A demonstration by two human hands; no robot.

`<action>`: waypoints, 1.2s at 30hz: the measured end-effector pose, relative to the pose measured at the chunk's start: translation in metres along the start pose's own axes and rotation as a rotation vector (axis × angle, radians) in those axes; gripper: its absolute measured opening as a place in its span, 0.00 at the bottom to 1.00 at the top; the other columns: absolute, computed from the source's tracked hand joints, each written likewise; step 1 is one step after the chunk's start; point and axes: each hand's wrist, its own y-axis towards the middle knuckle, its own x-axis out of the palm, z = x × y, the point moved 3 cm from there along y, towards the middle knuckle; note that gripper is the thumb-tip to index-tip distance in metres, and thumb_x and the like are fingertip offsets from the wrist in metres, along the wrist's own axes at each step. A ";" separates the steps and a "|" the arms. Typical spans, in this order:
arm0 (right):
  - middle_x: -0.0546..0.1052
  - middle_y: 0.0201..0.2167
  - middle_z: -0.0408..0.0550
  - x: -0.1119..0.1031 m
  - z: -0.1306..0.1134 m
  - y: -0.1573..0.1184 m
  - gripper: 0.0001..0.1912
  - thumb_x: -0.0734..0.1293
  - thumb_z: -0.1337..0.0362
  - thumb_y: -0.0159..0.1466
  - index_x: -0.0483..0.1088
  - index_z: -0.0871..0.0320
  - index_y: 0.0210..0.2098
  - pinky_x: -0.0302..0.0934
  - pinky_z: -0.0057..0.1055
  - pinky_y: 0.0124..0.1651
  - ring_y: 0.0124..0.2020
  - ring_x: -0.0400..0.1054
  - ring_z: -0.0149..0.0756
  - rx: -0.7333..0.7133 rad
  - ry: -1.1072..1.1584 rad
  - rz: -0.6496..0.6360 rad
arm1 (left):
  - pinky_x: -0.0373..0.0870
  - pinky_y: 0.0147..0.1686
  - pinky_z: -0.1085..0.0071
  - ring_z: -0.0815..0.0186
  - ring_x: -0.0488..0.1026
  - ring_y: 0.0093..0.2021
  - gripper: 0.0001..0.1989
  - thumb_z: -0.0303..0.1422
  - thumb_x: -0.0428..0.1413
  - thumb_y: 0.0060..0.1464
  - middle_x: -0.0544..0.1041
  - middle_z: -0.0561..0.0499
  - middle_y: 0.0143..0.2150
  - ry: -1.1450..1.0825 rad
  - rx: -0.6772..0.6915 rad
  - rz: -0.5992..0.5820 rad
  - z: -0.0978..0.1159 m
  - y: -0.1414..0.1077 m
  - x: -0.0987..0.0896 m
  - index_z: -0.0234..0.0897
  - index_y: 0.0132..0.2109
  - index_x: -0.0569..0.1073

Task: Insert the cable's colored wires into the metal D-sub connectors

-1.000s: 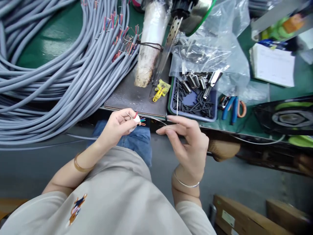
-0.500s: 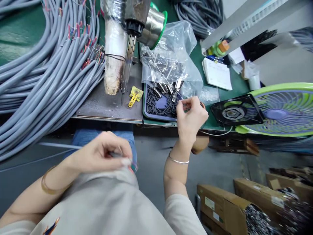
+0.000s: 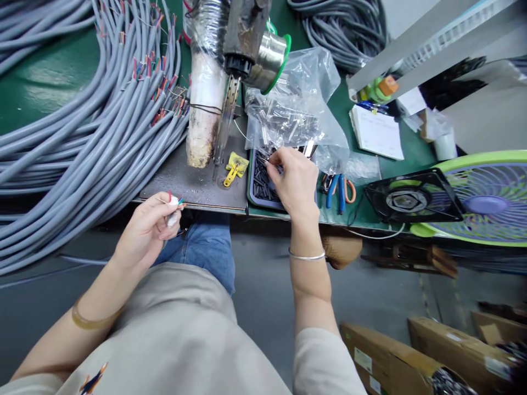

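My left hand (image 3: 150, 230), by the bench's front edge, is closed on the end of a grey cable. Its short red, green and orange wires (image 3: 180, 203) stick out past something white at my fingertips. Over the blue tray (image 3: 269, 204) my right hand (image 3: 294, 178) pinches a thin silvery solder wire (image 3: 239, 129), which runs up past the iron. Black sleeves (image 3: 260, 178) and metal connector parts lie in that tray, partly hidden by my hand. Between my hands a soldering iron (image 3: 227, 118) points down, beside a yellow clip (image 3: 234, 171) on a yellow sponge.
Many grey cables (image 3: 135, 120) cover the left bench. A solder spool (image 3: 267, 60) and a clear bag (image 3: 296, 115) of metal parts are behind the tray. Blue-handled pliers (image 3: 335, 192), a notepad (image 3: 376, 131), a small black fan (image 3: 411, 200) and a green fan (image 3: 486, 204) are right.
My left hand has risen from my lap toward the bench edge, bringing the wire ends into view. My right hand has moved left over the tray with the solder wire, uncovering the pliers.
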 end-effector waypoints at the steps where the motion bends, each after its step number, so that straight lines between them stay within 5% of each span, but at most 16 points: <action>1: 0.78 0.33 0.46 -0.003 0.002 -0.001 0.04 0.65 0.68 0.64 0.68 0.54 0.33 0.61 0.35 0.38 0.37 0.71 0.40 0.002 -0.008 0.000 | 0.50 0.17 0.81 0.78 0.57 0.16 0.09 0.27 0.66 0.46 0.69 0.58 0.19 0.015 0.020 0.010 0.000 0.000 0.003 0.35 0.27 0.73; 4: 0.76 0.30 0.45 -0.022 0.008 -0.012 0.04 0.66 0.68 0.61 0.67 0.54 0.30 0.64 0.35 0.37 0.33 0.70 0.38 0.052 0.039 0.108 | 0.46 0.17 0.81 0.79 0.58 0.18 0.10 0.28 0.67 0.43 0.74 0.54 0.25 0.067 0.057 -0.017 -0.002 0.000 0.014 0.33 0.26 0.72; 7: 0.76 0.30 0.44 -0.050 0.005 -0.030 0.04 0.69 0.67 0.59 0.69 0.53 0.29 0.66 0.34 0.33 0.34 0.72 0.39 0.132 0.209 0.291 | 0.48 0.18 0.81 0.79 0.58 0.18 0.09 0.29 0.67 0.46 0.67 0.58 0.18 0.120 0.077 -0.095 -0.004 0.001 0.021 0.34 0.27 0.74; 10: 0.78 0.30 0.44 -0.075 -0.012 -0.052 0.09 0.74 0.67 0.57 0.70 0.53 0.26 0.66 0.33 0.29 0.35 0.77 0.40 0.213 0.509 0.466 | 0.56 0.21 0.81 0.77 0.61 0.20 0.08 0.29 0.66 0.49 0.68 0.57 0.19 0.186 0.125 -0.149 -0.003 0.002 0.023 0.34 0.28 0.74; 12: 0.79 0.30 0.43 -0.082 -0.028 -0.066 0.12 0.76 0.68 0.56 0.69 0.53 0.25 0.59 0.28 0.19 0.24 0.72 0.33 0.266 0.797 0.492 | 0.58 0.22 0.80 0.77 0.62 0.21 0.08 0.29 0.65 0.49 0.69 0.56 0.20 0.235 0.163 -0.160 -0.002 0.002 0.025 0.34 0.28 0.73; 14: 0.81 0.32 0.41 -0.078 -0.046 -0.075 0.13 0.76 0.67 0.56 0.68 0.54 0.25 0.57 0.25 0.14 0.15 0.65 0.26 0.282 1.075 0.374 | 0.58 0.22 0.80 0.77 0.61 0.21 0.08 0.29 0.65 0.48 0.69 0.56 0.20 0.274 0.193 -0.158 -0.001 0.002 0.027 0.33 0.28 0.74; 19: 0.79 0.36 0.41 -0.047 -0.074 -0.085 0.12 0.76 0.66 0.60 0.68 0.55 0.28 0.79 0.28 0.32 0.27 0.78 0.29 0.297 1.389 0.208 | 0.54 0.20 0.80 0.78 0.58 0.20 0.07 0.29 0.66 0.46 0.68 0.56 0.20 0.300 0.249 -0.138 0.000 0.004 0.031 0.32 0.26 0.75; 25: 0.79 0.34 0.40 -0.020 -0.083 -0.079 0.11 0.75 0.67 0.62 0.68 0.54 0.29 0.79 0.28 0.35 0.30 0.78 0.29 0.346 1.322 0.372 | 0.56 0.20 0.79 0.77 0.60 0.21 0.07 0.29 0.67 0.45 0.71 0.54 0.22 0.317 0.261 -0.127 -0.001 0.008 0.031 0.33 0.25 0.77; 32: 0.81 0.34 0.40 -0.008 -0.087 -0.081 0.11 0.74 0.66 0.62 0.67 0.54 0.30 0.78 0.27 0.32 0.26 0.78 0.29 0.373 1.351 0.208 | 0.52 0.13 0.79 0.81 0.58 0.18 0.04 0.27 0.69 0.46 0.82 0.48 0.37 0.269 0.264 -0.185 0.002 0.008 0.029 0.33 0.28 0.81; 36: 0.81 0.36 0.41 -0.005 -0.094 -0.085 0.10 0.73 0.66 0.64 0.67 0.54 0.31 0.79 0.30 0.34 0.28 0.79 0.31 0.353 1.329 0.171 | 0.61 0.19 0.81 0.78 0.65 0.22 0.03 0.26 0.67 0.48 0.82 0.48 0.34 0.293 0.294 -0.216 0.002 0.006 0.031 0.33 0.28 0.82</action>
